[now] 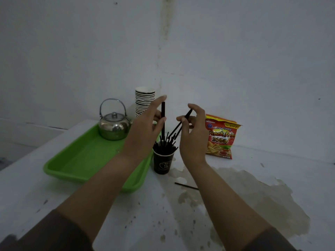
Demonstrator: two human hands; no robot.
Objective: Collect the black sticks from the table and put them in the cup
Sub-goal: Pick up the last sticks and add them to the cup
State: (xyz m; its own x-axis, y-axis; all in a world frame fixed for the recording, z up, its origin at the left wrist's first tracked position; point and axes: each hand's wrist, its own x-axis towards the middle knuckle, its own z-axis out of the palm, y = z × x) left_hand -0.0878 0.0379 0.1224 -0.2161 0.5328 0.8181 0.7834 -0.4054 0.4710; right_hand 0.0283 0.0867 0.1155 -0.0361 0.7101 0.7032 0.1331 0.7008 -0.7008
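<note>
A black paper cup (162, 163) stands on the white table (235, 196), and several black sticks (165, 144) poke out of its top. My left hand (145, 131) is above and left of the cup, pinching one black stick (163, 113) held upright, its lower end reaching down into the cup. My right hand (193, 134) is above and right of the cup, fingers closed on a slanted black stick (183, 120) whose lower end points into the cup. One more black stick (185, 186) lies flat on the table in front of the cup, partly hidden by my right forearm.
A green tray (79, 165) sits left of the cup with a metal kettle (114, 124) at its far end. A stack of paper cups (144, 102) stands by the wall. A red snack bag (221, 138) leans at right. The table surface has brownish stains.
</note>
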